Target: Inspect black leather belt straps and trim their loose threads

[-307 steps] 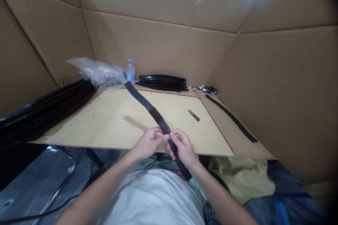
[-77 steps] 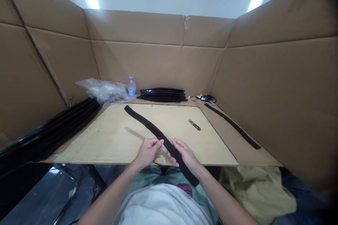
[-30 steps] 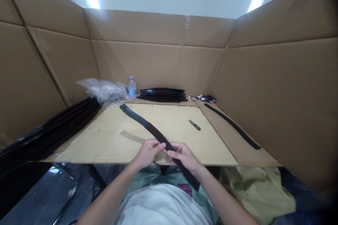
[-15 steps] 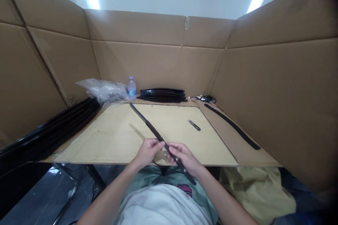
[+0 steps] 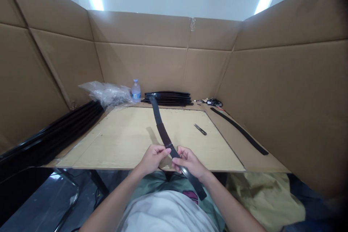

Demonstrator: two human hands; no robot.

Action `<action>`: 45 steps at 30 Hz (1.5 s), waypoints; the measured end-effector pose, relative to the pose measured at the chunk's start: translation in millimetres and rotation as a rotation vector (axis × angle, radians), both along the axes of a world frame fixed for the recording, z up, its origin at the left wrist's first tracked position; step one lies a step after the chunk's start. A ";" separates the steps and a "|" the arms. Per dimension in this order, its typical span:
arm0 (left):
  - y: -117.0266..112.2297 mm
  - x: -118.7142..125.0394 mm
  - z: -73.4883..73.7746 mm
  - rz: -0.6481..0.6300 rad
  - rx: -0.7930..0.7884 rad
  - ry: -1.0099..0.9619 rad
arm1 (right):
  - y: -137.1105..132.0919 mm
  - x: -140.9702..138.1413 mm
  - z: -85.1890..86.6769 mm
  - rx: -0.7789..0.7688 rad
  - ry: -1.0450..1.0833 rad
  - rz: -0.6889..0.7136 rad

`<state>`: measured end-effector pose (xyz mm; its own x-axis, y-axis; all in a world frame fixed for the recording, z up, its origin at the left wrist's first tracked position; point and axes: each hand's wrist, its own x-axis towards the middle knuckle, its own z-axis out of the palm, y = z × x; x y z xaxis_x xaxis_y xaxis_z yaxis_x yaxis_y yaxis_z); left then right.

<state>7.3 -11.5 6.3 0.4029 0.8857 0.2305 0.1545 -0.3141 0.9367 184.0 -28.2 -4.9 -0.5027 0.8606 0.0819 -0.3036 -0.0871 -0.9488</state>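
Note:
Both my hands hold one long black strap [image 5: 161, 129] at its middle, over the near edge of the plywood board [image 5: 122, 137]. My left hand [image 5: 153, 157] pinches it from the left and my right hand [image 5: 188, 161] grips it from the right, fingers curled. The strap's far end rises over the board toward the back; its near end hangs down past my right wrist over my lap.
Small snips [image 5: 200, 129] lie on the board to the right. A second black strap [image 5: 239, 129] lies along the right side. Stacked black strips [image 5: 168, 98] and a water bottle [image 5: 135, 90] stand at the back, beside a plastic bag [image 5: 107, 93]. Long black strips [image 5: 51, 134] lie left. Cardboard walls enclose all.
The strap's far end has swung from the left toward the centre-back and the strap has been turned in my fingers. Both hands stay at the same spot near the board's front edge.

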 end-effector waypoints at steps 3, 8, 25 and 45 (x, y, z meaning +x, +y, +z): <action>1.2 0.9 -0.4 0.035 0.019 0.006 | 1.5 -1.0 -1.9 0.042 0.012 -0.054; 0.7 3.8 -0.4 0.047 0.020 -0.014 | -0.9 -2.8 -5.1 0.055 0.050 -0.057; 2.9 2.5 -3.5 0.057 -0.002 -0.036 | 0.5 -5.1 -3.7 -0.099 0.135 -0.112; 1.0 2.1 -3.2 -0.063 -0.095 -0.101 | -2.6 -3.3 -2.9 -0.008 0.053 -0.109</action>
<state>9.3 -10.5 3.1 0.4378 0.8790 0.1888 0.0405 -0.2290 0.9726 180.7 -30.8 -7.8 -0.4011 0.9107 0.0986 -0.3612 -0.0583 -0.9307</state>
